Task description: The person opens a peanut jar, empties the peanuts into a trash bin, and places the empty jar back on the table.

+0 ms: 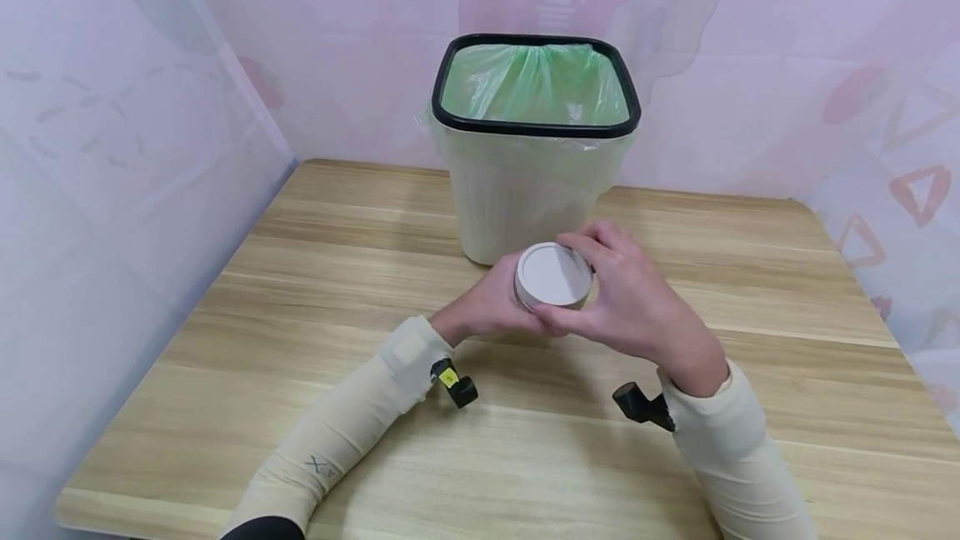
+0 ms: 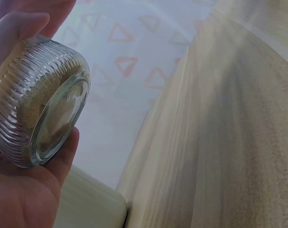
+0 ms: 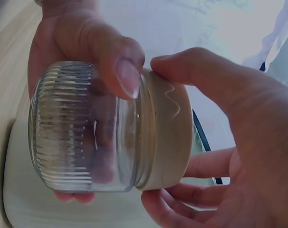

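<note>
A ribbed clear glass jar (image 3: 63,133) with a pale beige lid (image 1: 553,273) is held above the table, in front of the bin. My left hand (image 1: 498,298) grips the glass body, its thumb along the side near the neck in the right wrist view. Thumb and fingers of my right hand (image 1: 633,294) curl round the rim of the lid, which sits on the jar's mouth. In the left wrist view the round glass base (image 2: 61,118) faces the camera, and the jar's inside looks bare of contents.
A cream waste bin (image 1: 525,190) with a black rim and a green plastic liner (image 1: 536,77) stands at the back of the wooden table (image 1: 315,290). Patterned pale curtains (image 1: 360,48) hang behind and at both sides.
</note>
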Demonstrator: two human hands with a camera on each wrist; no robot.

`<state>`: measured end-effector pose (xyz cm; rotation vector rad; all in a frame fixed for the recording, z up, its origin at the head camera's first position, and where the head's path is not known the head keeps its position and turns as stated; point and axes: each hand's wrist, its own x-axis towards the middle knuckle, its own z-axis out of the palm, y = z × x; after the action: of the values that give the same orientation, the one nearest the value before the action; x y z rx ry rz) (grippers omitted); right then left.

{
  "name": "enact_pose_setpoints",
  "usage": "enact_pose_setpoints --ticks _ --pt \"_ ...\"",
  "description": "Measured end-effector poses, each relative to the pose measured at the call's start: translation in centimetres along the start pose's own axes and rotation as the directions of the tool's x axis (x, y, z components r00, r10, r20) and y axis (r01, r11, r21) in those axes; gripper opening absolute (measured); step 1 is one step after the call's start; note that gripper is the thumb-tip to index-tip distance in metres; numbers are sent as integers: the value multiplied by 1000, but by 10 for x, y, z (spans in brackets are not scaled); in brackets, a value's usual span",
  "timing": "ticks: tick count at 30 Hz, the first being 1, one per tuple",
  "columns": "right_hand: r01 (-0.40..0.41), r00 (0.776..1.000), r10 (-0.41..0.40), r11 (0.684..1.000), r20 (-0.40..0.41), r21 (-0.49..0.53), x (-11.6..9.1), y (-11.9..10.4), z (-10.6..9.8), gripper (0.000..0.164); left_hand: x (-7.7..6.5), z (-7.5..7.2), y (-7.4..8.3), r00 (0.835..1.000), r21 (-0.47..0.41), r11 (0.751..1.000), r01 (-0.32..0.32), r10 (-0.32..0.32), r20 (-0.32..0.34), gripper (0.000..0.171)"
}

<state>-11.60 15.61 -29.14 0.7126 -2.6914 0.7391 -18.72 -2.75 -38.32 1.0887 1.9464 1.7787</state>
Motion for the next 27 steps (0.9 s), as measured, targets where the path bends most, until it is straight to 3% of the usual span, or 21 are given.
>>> enact_pose_setpoints --ticks 16,19,27 --pt "89 989 -97 993 115 72 2 9 -8 78 0 0 2 1000 -5 1000 -15 15 15 82" --pt "72 988 -83 994 133 87 1 8 -10 84 1 0 3 1000 -12 1000 -9 9 14 82" --pt "20 1000 -20 999 2 34 -1 1 -7 86 -1 -1 3 1000 17 1000 15 -15 -14 84"
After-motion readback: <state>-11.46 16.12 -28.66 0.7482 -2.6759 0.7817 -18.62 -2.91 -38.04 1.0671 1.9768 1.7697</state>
